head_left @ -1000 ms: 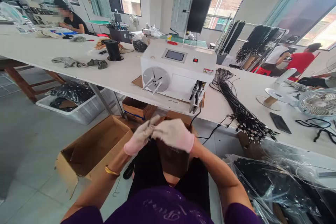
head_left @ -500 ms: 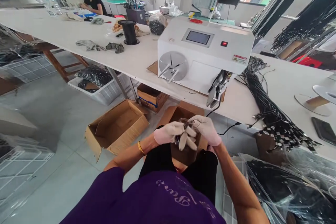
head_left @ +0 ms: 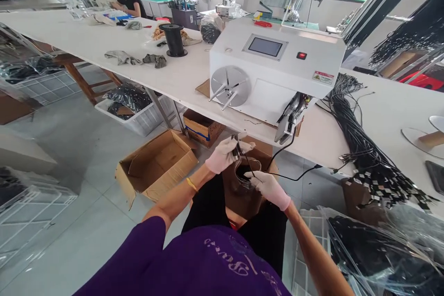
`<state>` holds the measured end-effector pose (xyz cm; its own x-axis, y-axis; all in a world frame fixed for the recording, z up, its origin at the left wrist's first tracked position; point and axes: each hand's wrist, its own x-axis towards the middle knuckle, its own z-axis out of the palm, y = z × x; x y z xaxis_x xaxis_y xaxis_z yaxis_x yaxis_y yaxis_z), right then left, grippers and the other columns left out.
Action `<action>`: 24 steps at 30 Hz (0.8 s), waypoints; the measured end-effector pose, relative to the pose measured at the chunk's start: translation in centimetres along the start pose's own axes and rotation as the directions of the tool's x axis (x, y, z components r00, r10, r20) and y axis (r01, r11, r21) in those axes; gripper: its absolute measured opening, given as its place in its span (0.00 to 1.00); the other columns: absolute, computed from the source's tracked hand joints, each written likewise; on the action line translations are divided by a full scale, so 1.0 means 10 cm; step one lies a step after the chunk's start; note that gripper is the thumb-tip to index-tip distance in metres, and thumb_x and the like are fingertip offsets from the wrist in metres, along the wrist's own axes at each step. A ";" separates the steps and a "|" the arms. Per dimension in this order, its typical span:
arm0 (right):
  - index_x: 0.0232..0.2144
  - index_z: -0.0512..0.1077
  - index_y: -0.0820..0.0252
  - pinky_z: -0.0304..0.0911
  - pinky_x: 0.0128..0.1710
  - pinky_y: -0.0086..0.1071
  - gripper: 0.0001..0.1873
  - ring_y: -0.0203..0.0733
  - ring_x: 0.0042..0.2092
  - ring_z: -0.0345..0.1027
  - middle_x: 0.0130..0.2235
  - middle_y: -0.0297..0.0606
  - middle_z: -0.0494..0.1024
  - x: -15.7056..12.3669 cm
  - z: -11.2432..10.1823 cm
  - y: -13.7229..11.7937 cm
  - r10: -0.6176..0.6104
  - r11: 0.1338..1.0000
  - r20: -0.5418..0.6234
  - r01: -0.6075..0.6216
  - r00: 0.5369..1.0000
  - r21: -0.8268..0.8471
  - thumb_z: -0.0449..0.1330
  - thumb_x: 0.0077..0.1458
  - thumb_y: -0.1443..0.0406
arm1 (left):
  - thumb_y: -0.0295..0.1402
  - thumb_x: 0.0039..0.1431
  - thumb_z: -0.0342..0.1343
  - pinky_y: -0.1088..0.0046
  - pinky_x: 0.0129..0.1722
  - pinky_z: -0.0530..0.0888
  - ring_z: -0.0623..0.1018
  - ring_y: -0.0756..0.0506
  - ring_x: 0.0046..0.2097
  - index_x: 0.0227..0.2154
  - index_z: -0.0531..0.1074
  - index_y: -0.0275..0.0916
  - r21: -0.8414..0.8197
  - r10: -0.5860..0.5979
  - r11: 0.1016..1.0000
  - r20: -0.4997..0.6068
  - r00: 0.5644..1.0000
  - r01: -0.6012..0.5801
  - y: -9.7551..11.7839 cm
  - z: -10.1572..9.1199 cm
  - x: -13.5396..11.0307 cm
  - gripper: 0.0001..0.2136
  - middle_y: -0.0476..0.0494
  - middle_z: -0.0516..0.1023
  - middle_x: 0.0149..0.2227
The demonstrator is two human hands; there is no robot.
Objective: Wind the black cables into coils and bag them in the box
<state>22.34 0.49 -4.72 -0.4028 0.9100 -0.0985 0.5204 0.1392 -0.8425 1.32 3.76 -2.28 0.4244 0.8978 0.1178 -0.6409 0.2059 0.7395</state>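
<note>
Open carton [head_left: 156, 166]: on the floor left of the hands, flaps up, well apart from them.
Left hand [head_left: 227, 153]: gloved and raised, fingers closed around the upper end of the black lead.
Black lead [head_left: 243, 158]: thin, slanting down from the left hand to the right hand, across the mouth of the clear bag.
Clear bag [head_left: 255, 164]: small and transparent, between the two hands, above the brown box.
Right hand [head_left: 268, 187]: gloved, lower than the left, fingertips pinched on the lower end of the lead at the bag's rim; impossible to tell whether the film is also in the pinch.
Brown box [head_left: 243, 201]: directly below the hands, between the knees.
Machine cord [head_left: 294, 177]: black, hanging from the white machine [head_left: 277, 78], passing just beside the right hand.
Cable bundle [head_left: 364, 157]: on the table to the right, tagged ends over the edge.
Risk, grip: probably a slip of the thin lead through gloved fingertips, followed by a drop into the brown box.
Risk, bag: likely collapse or a fall of the slack film if only the lead is pinched.
Risk, snag: possibly a catch of the lead or right hand on the machine cord so close by.
</note>
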 end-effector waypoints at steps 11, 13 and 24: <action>0.34 0.77 0.56 0.59 0.39 0.37 0.10 0.44 0.38 0.67 0.35 0.40 0.76 0.02 -0.50 -0.54 -0.204 0.759 -0.102 0.091 0.974 -0.644 0.56 0.58 0.63 | 0.49 0.57 0.53 0.72 0.34 0.70 0.69 0.52 0.22 0.30 0.67 0.36 0.629 -0.427 0.751 0.232 0.874 0.201 -0.35 0.13 0.17 0.18 0.53 0.68 0.17; 0.44 0.75 0.53 0.62 0.38 0.35 0.14 0.41 0.38 0.68 0.40 0.37 0.76 0.00 -0.46 -0.49 -0.135 0.947 -0.212 0.063 0.968 -0.315 0.55 0.58 0.61 | 0.51 0.56 0.53 0.70 0.35 0.71 0.67 0.53 0.19 0.29 0.65 0.36 0.449 -0.408 0.856 0.279 0.869 0.257 -0.30 0.21 0.16 0.20 0.57 0.62 0.14; 0.22 0.71 0.62 0.63 0.22 0.30 0.20 0.33 0.21 0.63 0.21 0.30 0.69 -0.06 -0.57 -0.62 0.184 0.866 0.025 -0.174 0.983 0.469 0.69 0.40 0.52 | 0.47 0.56 0.54 0.73 0.28 0.68 0.58 0.56 0.15 0.26 0.62 0.38 0.276 -0.254 0.942 0.208 0.945 0.192 -0.14 0.49 0.14 0.16 0.61 0.55 0.12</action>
<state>23.65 1.27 3.64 -0.3191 0.9099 -0.2649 0.1671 -0.2211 -0.9608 5.91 2.89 0.10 0.6965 0.7149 0.0616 -0.3455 0.2588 0.9020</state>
